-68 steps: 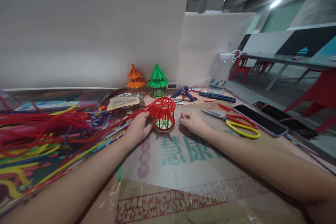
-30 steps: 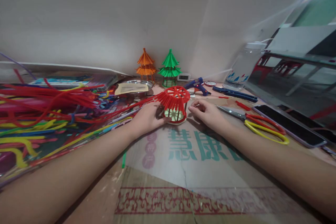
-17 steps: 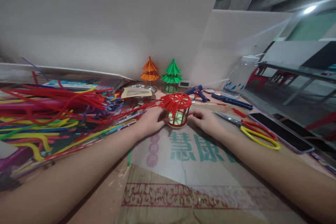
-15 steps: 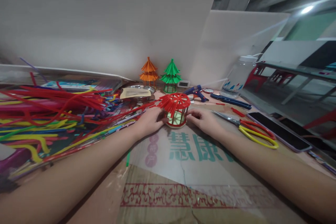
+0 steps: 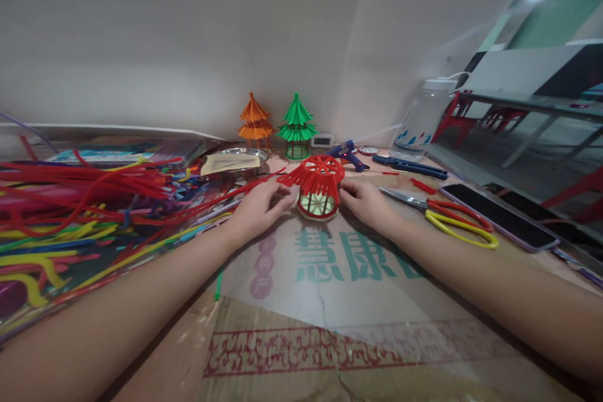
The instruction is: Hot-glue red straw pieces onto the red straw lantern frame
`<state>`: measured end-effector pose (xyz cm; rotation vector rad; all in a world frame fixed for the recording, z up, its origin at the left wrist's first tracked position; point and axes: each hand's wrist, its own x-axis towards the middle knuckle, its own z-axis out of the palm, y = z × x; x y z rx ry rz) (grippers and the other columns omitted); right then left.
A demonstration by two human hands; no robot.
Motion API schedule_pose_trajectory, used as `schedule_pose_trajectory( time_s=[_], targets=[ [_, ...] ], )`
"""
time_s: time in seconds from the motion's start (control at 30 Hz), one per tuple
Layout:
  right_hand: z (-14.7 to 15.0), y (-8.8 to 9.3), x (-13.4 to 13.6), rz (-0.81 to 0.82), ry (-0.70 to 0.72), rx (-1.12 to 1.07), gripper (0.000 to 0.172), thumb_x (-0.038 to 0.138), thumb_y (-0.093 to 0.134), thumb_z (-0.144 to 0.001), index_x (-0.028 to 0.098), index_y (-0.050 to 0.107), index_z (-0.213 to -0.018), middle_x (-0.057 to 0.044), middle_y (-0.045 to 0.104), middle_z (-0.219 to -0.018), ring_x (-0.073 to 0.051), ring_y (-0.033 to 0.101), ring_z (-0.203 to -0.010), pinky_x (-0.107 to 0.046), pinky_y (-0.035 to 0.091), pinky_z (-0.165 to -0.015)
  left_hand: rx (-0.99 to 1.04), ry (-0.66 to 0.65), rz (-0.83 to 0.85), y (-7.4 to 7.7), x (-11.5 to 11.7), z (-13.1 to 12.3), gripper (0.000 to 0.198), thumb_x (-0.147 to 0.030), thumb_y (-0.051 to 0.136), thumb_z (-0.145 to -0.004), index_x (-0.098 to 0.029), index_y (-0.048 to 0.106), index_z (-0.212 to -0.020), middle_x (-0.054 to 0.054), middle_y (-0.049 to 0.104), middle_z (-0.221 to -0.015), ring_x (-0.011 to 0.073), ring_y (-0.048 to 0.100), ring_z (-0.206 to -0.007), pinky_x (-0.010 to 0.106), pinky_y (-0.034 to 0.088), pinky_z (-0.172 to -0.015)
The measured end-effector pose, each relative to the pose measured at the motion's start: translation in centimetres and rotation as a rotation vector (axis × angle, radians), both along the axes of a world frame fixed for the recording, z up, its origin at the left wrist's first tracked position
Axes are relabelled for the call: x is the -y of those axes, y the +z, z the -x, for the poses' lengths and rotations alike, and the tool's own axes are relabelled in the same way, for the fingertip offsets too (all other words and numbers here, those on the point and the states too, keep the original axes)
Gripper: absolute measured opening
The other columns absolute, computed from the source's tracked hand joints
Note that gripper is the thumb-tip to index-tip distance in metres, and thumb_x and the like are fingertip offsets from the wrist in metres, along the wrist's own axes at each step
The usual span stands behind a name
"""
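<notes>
- Red pipe-cleaner pavilion (image 5: 318, 191) sits on the cardboard-covered worktop (image 5: 330, 301), left of the scissors (image 5: 452, 217).
- I observe my left hand (image 5: 259, 208) and right hand (image 5: 366, 201), fingers grasping its opposite sides.

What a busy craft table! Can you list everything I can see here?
red pavilion model: one, red with a pale base, mid-table between the hands
orange pagoda model: one, orange, by the back wall
green pagoda model: one, green, right of the orange one
craft strips: a heap, red, yellow, blue and green, left side
metal dish: one, silver, behind the heap
beige sheet: one, beige, on the dish
glue gun: one, blue, behind the red model
scissors: one pair, red and yellow handles, right of the hands
phone: one, black screen, right edge
bottle: one, clear with a white cap, back right
cardboard sheet: one, brown with green print, under the arms
left hand: holds the model's left side
right hand: holds its right side
</notes>
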<state>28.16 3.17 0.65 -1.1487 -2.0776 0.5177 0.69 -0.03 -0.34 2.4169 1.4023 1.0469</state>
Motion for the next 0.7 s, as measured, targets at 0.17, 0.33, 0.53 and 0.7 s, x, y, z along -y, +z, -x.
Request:
schedule_pose_trajectory(
  time_s=[0.17, 0.33, 0.53, 0.7],
  targets=[
    [-1.0, -0.1, -1.1, -0.017, -0.030, 0.003, 0.019, 0.021, 0.053, -0.085, 0.018, 0.071, -0.081, -0.003, 0.074, -0.081, -0.021, 0.064, -0.076, -0.027, 0.043, -0.066, 0.144, 0.191, -0.007, -0.3, -0.8, 0.7, 0.026, -0.034, 0.043, -0.098, -0.018, 0.061, -0.108, 0.011, 0.070, -0.112, 0.0260, 0.067, -0.104, 0.044, 0.052, -0.099],
    [-0.5, 0.4, -0.3, -0.032, -0.009, 0.034, 0.021, 0.021, 0.051, -0.087, 0.018, 0.069, -0.078, -0.003, 0.074, -0.081, -0.020, 0.063, -0.077, -0.027, 0.043, -0.069, 0.223, 0.201, 0.007, -0.4, -0.9, 0.8, 0.033, -0.032, 0.053, -0.090, -0.017, 0.056, -0.119, 0.012, 0.068, -0.119, 0.0255, 0.068, -0.107, 0.043, 0.053, -0.099],
    [0.6, 0.6, 1.1, 0.008, 0.038, 0.070, 0.020, 0.022, 0.052, -0.089, 0.020, 0.070, -0.083, -0.001, 0.073, -0.078, -0.018, 0.061, -0.070, -0.027, 0.044, -0.067, 0.031, 0.039, -0.014, -0.2, 0.2, -0.1, 0.041, -0.047, 0.058, -0.090, -0.017, 0.061, -0.117, 0.013, 0.070, -0.119, 0.0304, 0.066, -0.111, 0.047, 0.051, -0.102],
    [-0.1, 0.3, 0.1, -0.002, -0.010, 0.065, 0.018, 0.017, 0.048, -0.088, 0.019, 0.066, -0.083, -0.006, 0.074, -0.089, -0.022, 0.064, -0.082, -0.030, 0.044, -0.074, -0.029, 0.189, -0.048, -0.7, -1.1, 0.8, 0.037, -0.016, 0.041, -0.090, -0.014, 0.064, -0.118, 0.014, 0.070, -0.122, 0.0281, 0.064, -0.118, 0.047, 0.049, -0.108]
  ],
)
